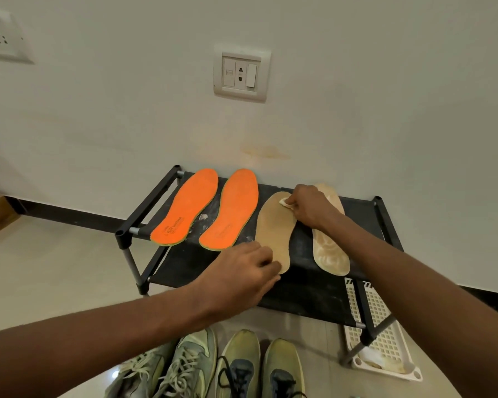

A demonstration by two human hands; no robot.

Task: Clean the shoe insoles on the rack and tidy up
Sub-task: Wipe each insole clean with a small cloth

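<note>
Several insoles lie on the top shelf of a black shoe rack (365,214). Two are orange: the left one (184,208) and its neighbour (230,209). To their right lies a plain tan insole (275,225), and a patterned tan insole (329,251) lies furthest right. My right hand (308,206) pinches a small white wipe (285,201) and presses it on the toe end of the plain tan insole. My left hand (246,271) holds that insole down at its heel end, fingers curled over its edge.
Two pairs of greenish sneakers (213,366) stand on the floor in front of the rack. A white perforated plastic basket (385,340) sits on the floor under the rack's right end. The wall behind carries a switch socket (242,73).
</note>
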